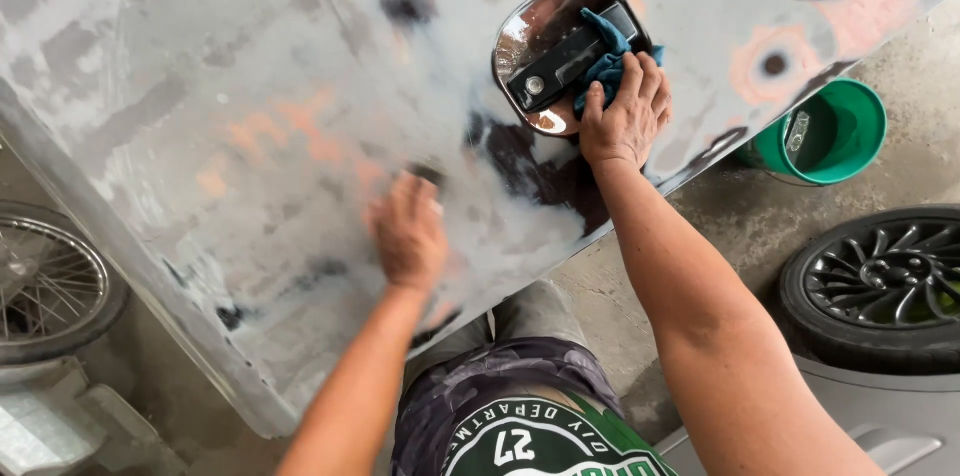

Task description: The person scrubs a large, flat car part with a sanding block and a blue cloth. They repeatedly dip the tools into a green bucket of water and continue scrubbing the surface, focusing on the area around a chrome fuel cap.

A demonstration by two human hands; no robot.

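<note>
Nearest the camera are the person's own lap and shirt, and just beyond them the near edge of a sanded grey car body panel, blotched with orange and dark patches. Close to that near edge the left hand presses flat on the panel, blurred; a small dark pad shows at its fingertips, though whether the fingers close on it I cannot tell. Farther up, toward the panel's right edge, the right hand lies with fingers spread on a blue rag — pressing it rather than gripping — against a chrome recess with a black door handle. Off the panel's right edge stand a green bucket and a black alloy wheel on concrete; a spoked wheel sits left.
</note>
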